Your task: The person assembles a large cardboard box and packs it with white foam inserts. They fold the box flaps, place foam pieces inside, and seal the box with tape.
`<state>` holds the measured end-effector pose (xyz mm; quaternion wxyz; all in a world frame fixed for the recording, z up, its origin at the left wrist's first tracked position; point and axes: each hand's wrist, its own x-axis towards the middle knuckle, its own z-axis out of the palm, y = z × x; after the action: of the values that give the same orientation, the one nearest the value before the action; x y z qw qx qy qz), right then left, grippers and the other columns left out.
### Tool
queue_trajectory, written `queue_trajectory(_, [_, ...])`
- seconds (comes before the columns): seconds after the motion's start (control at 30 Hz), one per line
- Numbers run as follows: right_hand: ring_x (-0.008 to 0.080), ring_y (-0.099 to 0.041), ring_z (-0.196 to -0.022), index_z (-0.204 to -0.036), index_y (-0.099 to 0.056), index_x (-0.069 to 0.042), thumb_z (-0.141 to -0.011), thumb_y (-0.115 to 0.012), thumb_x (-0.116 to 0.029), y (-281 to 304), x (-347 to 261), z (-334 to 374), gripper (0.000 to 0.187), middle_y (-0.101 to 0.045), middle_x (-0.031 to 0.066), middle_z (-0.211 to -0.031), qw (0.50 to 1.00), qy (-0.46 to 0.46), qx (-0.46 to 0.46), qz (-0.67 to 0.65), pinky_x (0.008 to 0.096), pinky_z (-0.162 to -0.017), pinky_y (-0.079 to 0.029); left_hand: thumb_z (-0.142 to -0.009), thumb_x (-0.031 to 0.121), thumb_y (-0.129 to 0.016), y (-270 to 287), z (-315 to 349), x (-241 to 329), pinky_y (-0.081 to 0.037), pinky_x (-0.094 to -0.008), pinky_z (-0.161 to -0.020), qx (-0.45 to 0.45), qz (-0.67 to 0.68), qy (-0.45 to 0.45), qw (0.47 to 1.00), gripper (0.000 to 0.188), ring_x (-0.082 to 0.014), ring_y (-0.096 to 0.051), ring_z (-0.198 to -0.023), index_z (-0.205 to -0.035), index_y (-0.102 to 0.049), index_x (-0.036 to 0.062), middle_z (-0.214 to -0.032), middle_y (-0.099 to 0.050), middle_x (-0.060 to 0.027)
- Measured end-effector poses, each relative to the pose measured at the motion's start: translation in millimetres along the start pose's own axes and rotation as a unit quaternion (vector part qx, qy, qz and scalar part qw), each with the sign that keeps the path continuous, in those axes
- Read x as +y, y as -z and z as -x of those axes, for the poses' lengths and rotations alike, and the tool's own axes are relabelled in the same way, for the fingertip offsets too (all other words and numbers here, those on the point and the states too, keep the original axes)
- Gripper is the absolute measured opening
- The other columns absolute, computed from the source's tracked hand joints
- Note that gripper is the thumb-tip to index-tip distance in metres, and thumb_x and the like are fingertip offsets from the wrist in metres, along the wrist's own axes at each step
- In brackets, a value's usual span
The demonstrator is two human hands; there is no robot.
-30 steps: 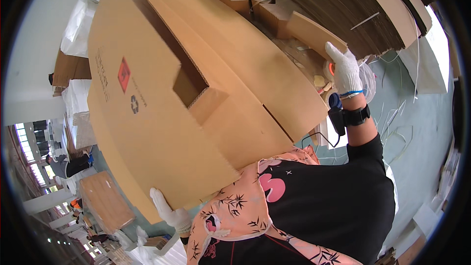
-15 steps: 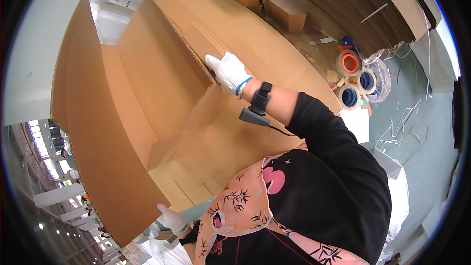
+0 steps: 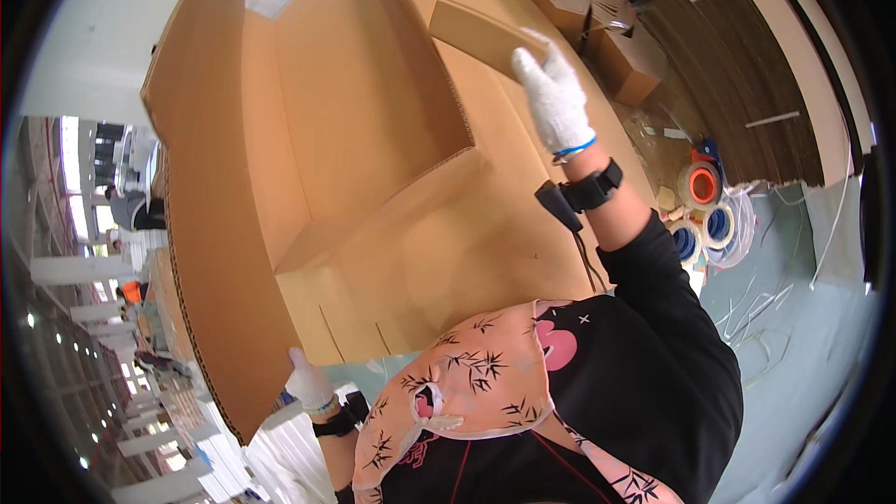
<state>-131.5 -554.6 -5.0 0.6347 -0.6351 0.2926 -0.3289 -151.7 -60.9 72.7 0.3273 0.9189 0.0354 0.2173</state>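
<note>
A large open cardboard box (image 3: pixel 364 131) lies before me with its flaps spread. My right hand (image 3: pixel 555 98), in a white knitted glove, is closed on the near end of a flat cardboard strip (image 3: pixel 476 33) above the right flap. At the lower left, my left hand (image 3: pixel 308 383), also gloved, grips the near edge of the tall left flap (image 3: pixel 210 252). Its thumb shows on the inner side, while the other fingers are mostly hidden behind the board.
Right of the box are tape rolls (image 3: pixel 717 225) and a tape dispenser with an orange core (image 3: pixel 700 186). A tall stack of cardboard sheets (image 3: pixel 747 65) stands at the far right. Loose white straps (image 3: pixel 756 308) lie on the floor. Another person (image 3: pixel 135 210) is far off left.
My right hand has moved away to the right and lifted the cardboard strip off the flap. The left hand stays at the left flap, and the whole view has shifted.
</note>
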Motion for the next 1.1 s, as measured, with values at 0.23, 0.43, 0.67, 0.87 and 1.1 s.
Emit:
queue_trajectory(0.23, [0.0109,-0.058,-0.103,-0.126,-0.063,0.001,-0.096,-0.062,-0.02,-11.2,-71.2,10.2,0.036,-0.066,0.0046,-0.115,0.976,0.033,-0.11,-0.186,0.0263,-0.094,-0.045,-0.096,0.006,-0.05,10.4,-14.1,-27.6,-0.046,-0.0363,-0.091,-0.03,-0.071,-0.067,0.995,0.028,-0.0252,-0.058,-0.103,-0.119,-0.058,-0.007,-0.114,-0.063,-0.0137])
queue_trajectory(0.43, [0.0311,-0.066,-0.106,-0.118,-0.066,0.0,-0.091,-0.064,-0.033,-70.8,-92.5,51.8,0.042,-0.07,0.0188,-0.111,0.934,0.154,-0.315,0.066,0.0366,-0.094,-0.049,-0.093,0.002,-0.054,8.8,-15.5,-7.5,-0.051,-0.0342,-0.084,0.015,0.144,0.058,0.988,0.025,-0.0203,-0.062,-0.099,-0.115,-0.061,-0.0062,-0.112,-0.066,-0.0108])
queue_trajectory(0.67, [0.0352,-0.069,-0.096,-0.131,-0.058,-0.002,-0.089,-0.062,-0.031,-175.0,-70.5,123.2,0.051,-0.072,0.0197,-0.1,0.787,0.206,-0.456,0.362,0.0421,-0.084,-0.054,-0.094,-0.001,-0.051,15.2,-18.7,-9.6,-0.041,-0.0342,-0.105,-0.068,0.299,0.054,0.95,0.042,-0.0225,-0.054,-0.121,-0.136,-0.05,-0.0042,-0.134,-0.055,-0.0113])
queue_trajectory(0.87, [0.0328,-0.073,-0.082,-0.137,-0.047,0.007,-0.092,-0.053,-0.018,-263.2,-71.2,173.1,0.052,-0.073,0.0183,-0.091,0.701,0.274,-0.487,0.444,0.0481,-0.066,-0.056,-0.097,0.003,-0.051,32.5,-33.6,-25.9,-0.044,-0.0353,-0.103,-0.08,0.33,0.074,0.938,0.041,-0.0231,-0.055,-0.121,-0.137,-0.048,-0.0044,-0.133,-0.056,-0.0119])
queue_trajectory(1.1, [0.0303,-0.074,-0.079,-0.101,-0.074,-0.007,-0.084,-0.063,-0.016,-325.6,-38.1,183.5,0.022,-0.075,0.0116,-0.087,0.615,0.313,-0.493,0.53,0.0436,-0.058,-0.054,-0.097,0.006,-0.05,43.7,-48.6,-17.0,-0.049,-0.0364,-0.095,-0.002,0.432,0.049,0.901,0.031,-0.0249,-0.06,-0.11,-0.125,-0.055,-0.0064,-0.121,-0.061,-0.0142])
